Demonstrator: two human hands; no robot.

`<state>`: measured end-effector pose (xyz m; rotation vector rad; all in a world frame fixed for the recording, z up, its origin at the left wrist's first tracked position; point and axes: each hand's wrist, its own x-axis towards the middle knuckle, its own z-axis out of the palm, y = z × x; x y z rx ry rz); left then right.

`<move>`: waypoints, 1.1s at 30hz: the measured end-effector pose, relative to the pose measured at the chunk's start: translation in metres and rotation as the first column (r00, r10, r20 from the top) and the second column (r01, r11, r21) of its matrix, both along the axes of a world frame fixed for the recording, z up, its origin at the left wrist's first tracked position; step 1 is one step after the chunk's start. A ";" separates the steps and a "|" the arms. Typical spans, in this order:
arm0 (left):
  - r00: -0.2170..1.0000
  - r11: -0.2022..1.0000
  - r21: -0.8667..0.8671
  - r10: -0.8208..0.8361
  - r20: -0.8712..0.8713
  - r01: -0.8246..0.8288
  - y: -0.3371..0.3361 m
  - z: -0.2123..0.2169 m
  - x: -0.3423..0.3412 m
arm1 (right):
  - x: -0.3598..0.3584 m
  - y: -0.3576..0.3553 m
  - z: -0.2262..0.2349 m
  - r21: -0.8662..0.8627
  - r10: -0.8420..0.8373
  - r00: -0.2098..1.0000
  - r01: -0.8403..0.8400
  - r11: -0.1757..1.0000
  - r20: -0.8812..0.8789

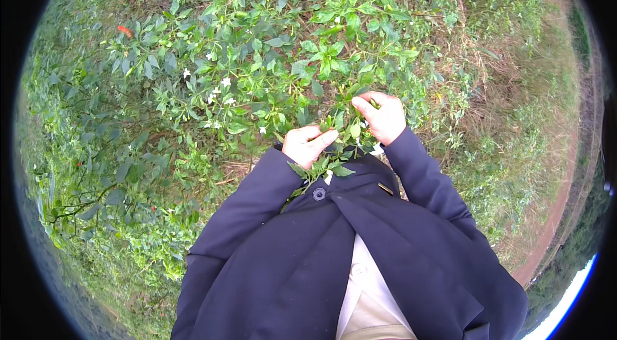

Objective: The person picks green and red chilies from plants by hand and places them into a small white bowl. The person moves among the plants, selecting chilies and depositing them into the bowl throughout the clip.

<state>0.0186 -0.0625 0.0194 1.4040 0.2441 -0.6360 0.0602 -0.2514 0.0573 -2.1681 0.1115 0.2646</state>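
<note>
Two bare hands, left [308, 146] and right [385, 118], operate at the near edge of a green, leafy, bushy plant [331, 51], in front of the wearer's waist. Head view: the left hand is the lower and nearer of the two; its grip is narrow, thumb drawn against curled fingers and closed on the plant's foliage. The exact part pinched cannot be identified. The right hand is positioned farther forward, just beside the left and not touching it. Its grip is likewise narrow, with thumb and fingers closed on green plant matter; leaf, stem or pod cannot be distinguished.

A green leafy sprig [331, 166] lies in front of the dark navy cloth jacket [257, 256], below the left hand and near a round dark button [319, 194]. The jacket sleeves extend to both wrists. A pale inner garment [360, 276] shows through the front opening.

Small white star-shaped flowers [225, 82] are located forward and left of the hands. One slender orange-red pod [125, 31] is located toward the far left corner of the planted ground. Dry tan grass [498, 70] lies to the right; a brown dirt track [554, 224] borders the right edge of the planted ground.
</note>
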 end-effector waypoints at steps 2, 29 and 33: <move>1.000 0.999 -0.053 0.006 -0.016 -0.007 -0.001 0.000 0.002 | -0.007 0.004 -0.007 0.038 -0.165 0.983 0.169 0.985 -0.083; 0.412 0.773 0.625 -0.606 0.680 0.105 -0.005 0.028 -0.006 | -0.061 0.001 -0.002 0.805 0.216 0.794 0.481 0.348 -0.568; 0.491 0.672 0.738 -0.664 0.564 0.063 -0.028 0.029 -0.003 | -0.077 -0.039 -0.017 0.880 0.431 0.780 0.470 0.075 -0.453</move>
